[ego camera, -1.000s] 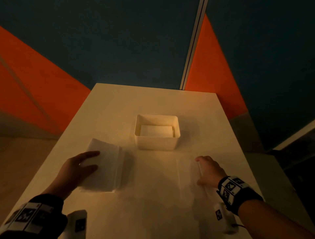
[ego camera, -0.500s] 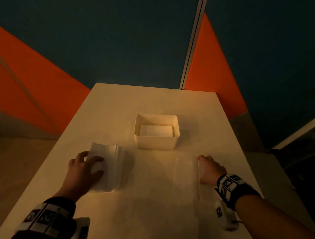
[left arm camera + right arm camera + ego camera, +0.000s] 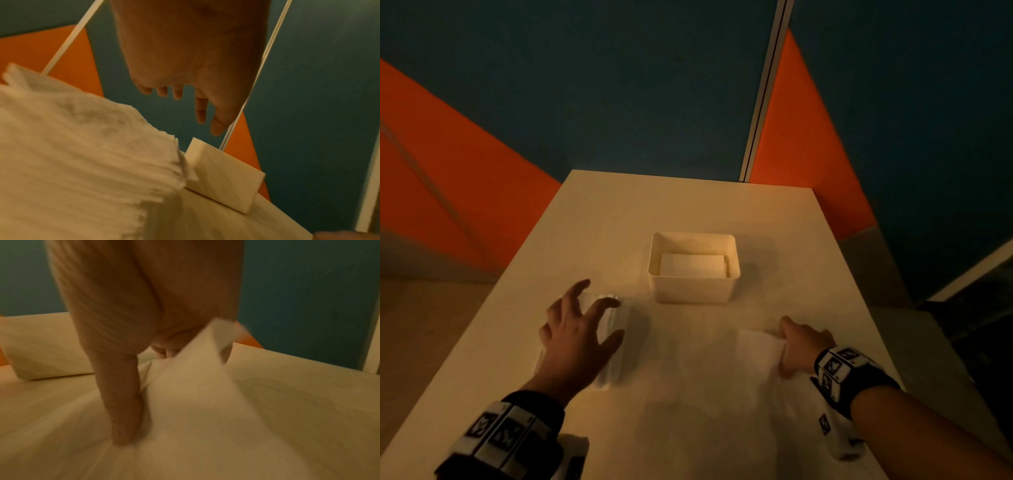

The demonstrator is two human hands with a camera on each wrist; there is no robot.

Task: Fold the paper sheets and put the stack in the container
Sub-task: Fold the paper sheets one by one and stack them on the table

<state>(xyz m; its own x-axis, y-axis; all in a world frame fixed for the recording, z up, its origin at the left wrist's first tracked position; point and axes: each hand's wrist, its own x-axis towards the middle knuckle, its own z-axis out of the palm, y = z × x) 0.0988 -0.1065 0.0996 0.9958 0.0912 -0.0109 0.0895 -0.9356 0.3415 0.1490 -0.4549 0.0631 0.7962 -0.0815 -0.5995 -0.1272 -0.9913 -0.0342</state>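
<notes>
My left hand (image 3: 575,334) hovers over the pile of paper sheets (image 3: 614,342) on the left side of the table (image 3: 688,205), fingers spread wide and slack, holding nothing. From my left wrist the fingertips (image 3: 200,112) hang in the air above the pile's ragged edge (image 3: 82,154), not touching it.

Past the pile, toward the middle of the table, stands the white container (image 3: 693,289), well apart from both hands. A folded stack (image 3: 693,265) already lies flat on its bottom.

On the right lies a single sheet (image 3: 756,346). My right hand (image 3: 803,346) has hold of its right edge: from my right wrist the fingers (image 3: 125,402) curl down onto the table and the sheet's edge (image 3: 197,369) rises between thumb and fingers, pinched. That picture is blurred, so I cannot tell exactly how the fingertips sit on the paper.
</notes>
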